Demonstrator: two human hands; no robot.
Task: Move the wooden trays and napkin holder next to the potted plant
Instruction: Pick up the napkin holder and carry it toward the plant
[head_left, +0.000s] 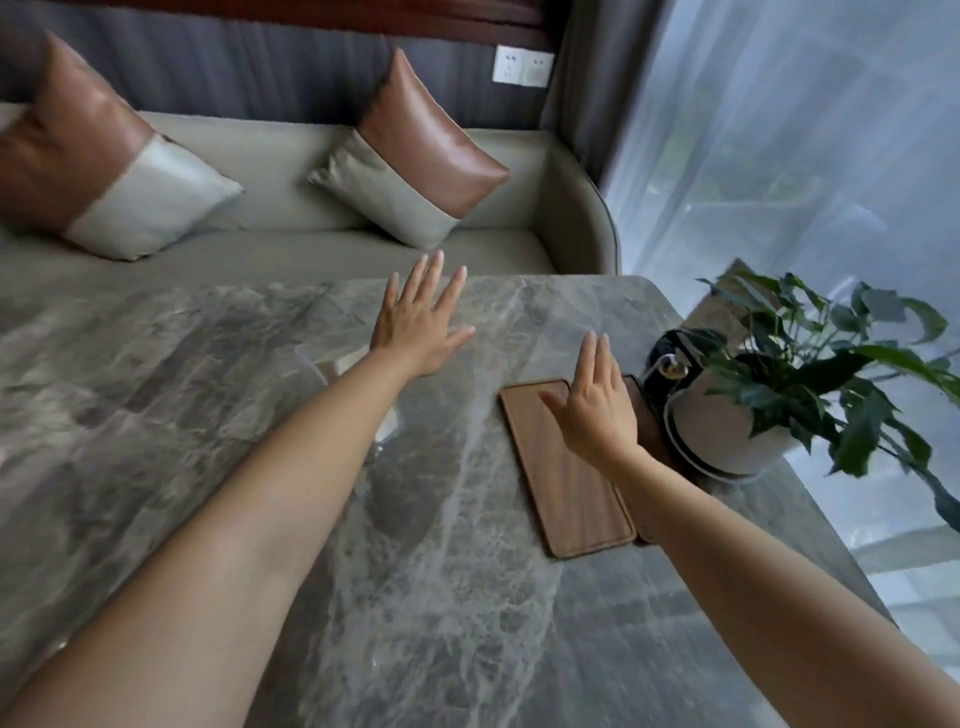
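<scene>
Both hands spread flat, the right hand (597, 405) over a wooden tray (566, 478) beside the potted plant (737, 415).

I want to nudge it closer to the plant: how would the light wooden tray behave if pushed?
The wooden tray looks flat and rigid, so it should slide without tipping. The marble table looks polished, so it may glide easily. It seems thin, probably light.

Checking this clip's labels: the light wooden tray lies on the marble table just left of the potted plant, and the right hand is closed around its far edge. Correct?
Not quite. In the head view the right hand is open, fingers extended over the light wooden tray, not closed around it. The tray does lie on the marble table left of the potted plant.
</scene>
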